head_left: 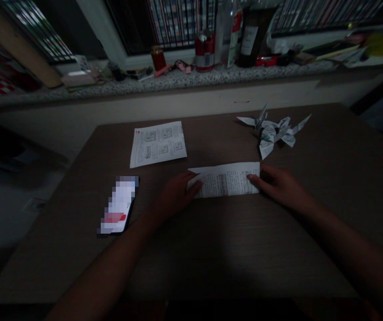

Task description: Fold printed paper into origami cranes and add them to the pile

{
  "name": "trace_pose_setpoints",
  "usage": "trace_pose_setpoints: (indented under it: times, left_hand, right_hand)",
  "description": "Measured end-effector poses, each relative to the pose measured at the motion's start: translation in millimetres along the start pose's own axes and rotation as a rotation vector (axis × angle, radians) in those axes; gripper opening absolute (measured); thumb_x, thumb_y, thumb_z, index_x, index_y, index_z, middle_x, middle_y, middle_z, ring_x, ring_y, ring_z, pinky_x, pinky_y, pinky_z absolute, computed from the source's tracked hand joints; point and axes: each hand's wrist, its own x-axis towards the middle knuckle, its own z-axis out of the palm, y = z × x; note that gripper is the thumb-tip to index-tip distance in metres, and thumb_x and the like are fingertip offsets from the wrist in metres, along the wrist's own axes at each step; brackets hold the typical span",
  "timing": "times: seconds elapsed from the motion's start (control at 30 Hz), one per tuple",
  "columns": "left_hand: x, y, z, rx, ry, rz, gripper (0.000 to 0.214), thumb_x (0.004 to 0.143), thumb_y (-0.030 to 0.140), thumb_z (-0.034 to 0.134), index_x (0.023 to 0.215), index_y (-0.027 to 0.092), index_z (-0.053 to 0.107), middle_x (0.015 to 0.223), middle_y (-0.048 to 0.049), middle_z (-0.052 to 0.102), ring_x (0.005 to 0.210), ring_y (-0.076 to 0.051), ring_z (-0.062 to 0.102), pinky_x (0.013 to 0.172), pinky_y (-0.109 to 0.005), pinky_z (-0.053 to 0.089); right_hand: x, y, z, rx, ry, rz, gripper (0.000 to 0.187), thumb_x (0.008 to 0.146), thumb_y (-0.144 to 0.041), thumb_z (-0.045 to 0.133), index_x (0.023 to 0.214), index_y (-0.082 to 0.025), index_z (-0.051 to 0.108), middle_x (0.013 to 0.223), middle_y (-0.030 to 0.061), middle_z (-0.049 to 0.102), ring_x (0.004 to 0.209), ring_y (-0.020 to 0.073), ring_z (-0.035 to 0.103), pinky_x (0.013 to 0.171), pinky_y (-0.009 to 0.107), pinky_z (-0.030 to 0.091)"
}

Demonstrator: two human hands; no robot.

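Note:
A printed sheet of paper (226,180), folded into a long strip, lies near the middle of the table between my hands. My left hand (177,191) grips its left end, thumb on top and fingers around the far edge. At the right end, my right hand (280,180) pinches the paper with the thumb on top, its other fingers partly hidden behind the edge. Beyond it, several folded paper cranes (275,131) made of printed paper sit close together at the back right. A flat printed sheet (160,143) rests at the back left.
A smartphone (119,203) with a lit, blurred screen lies left of my left forearm on the brown table (211,249). Behind the table, a speckled stone sill (178,82) carries a red can (205,50), a clear bottle (234,38), a dark bottle (249,42) and small clutter.

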Motion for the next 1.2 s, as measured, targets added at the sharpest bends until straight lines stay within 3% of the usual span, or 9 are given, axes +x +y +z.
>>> trace_pose_setpoints:
  times: [0.13,0.3,0.5,0.67,0.83,1.03,1.2]
  left_hand:
    - [7,-6,8.0,0.073,0.034,0.01,0.033,0.106,0.037,0.051,0.132,0.02,0.063,0.137,-0.009,0.064,0.123,-0.024,0.065,0.107,-0.041,0.052]
    - [12,-16,14.5,0.143,0.063,0.013,0.052,0.1,0.038,0.062,0.147,0.02,0.049,0.144,-0.0097,0.058,0.134,-0.028,0.055,0.117,-0.045,0.043]
    - [13,-15,13.0,0.145,0.034,-0.007,0.067,0.098,0.039,0.065,0.157,0.023,0.037,0.147,-0.0091,0.057,0.137,-0.028,0.053,0.116,-0.045,0.043]
    - [12,-16,11.3,0.225,0.016,0.071,0.039,0.102,0.038,0.06,0.139,0.025,0.061,0.146,-0.0079,0.056,0.136,-0.028,0.052,0.116,-0.045,0.043]
    - [8,-14,7.4,0.238,-0.003,0.091,0.039,0.101,0.038,0.062,0.137,0.025,0.063,0.143,-0.0084,0.056,0.132,-0.026,0.055,0.113,-0.044,0.046]
    - [5,-10,7.9,0.262,-0.02,0.1,0.039,0.102,0.038,0.06,0.139,0.025,0.062,0.142,-0.0095,0.055,0.131,-0.028,0.054,0.113,-0.047,0.045]
    - [6,-10,8.3,0.253,-0.021,0.092,0.039,0.102,0.036,0.06,0.139,0.025,0.061,0.141,-0.0097,0.054,0.13,-0.029,0.053,0.112,-0.048,0.045]
  right_hand:
    - [3,1,9,-0.055,0.049,0.017,0.028,0.096,-0.049,0.06,0.091,-0.023,0.067,0.074,0.0037,0.071,0.063,0.0227,0.066,0.058,0.034,0.048]
    - [5,8,16,-0.15,0.102,-0.049,0.022,0.095,-0.044,0.062,0.096,-0.023,0.065,0.093,0.0079,0.072,0.082,0.0274,0.069,0.074,0.04,0.053]
    - [7,16,20,-0.331,0.1,-0.216,0.046,0.098,-0.039,0.061,0.14,-0.02,0.06,0.13,0.0173,0.064,0.119,0.0351,0.061,0.098,0.051,0.052]
    - [8,16,21,-0.401,-0.003,-0.376,0.043,0.101,-0.022,0.053,0.143,-0.028,0.061,0.154,0.0117,0.054,0.136,0.0353,0.053,0.106,0.058,0.049]
    - [4,16,20,-0.307,-0.075,-0.429,0.039,0.101,-0.016,0.051,0.135,-0.021,0.068,0.15,0.0144,0.06,0.136,0.0313,0.059,0.11,0.053,0.051]
    - [0,-1,21,-0.284,-0.019,-0.335,0.028,0.102,-0.034,0.057,0.116,-0.022,0.078,0.134,0.0141,0.07,0.116,0.0308,0.071,0.101,0.05,0.058]
    - [3,0,26,-0.306,0.002,-0.325,0.028,0.1,-0.036,0.063,0.121,-0.02,0.073,0.133,0.0146,0.07,0.117,0.0331,0.069,0.099,0.053,0.058]
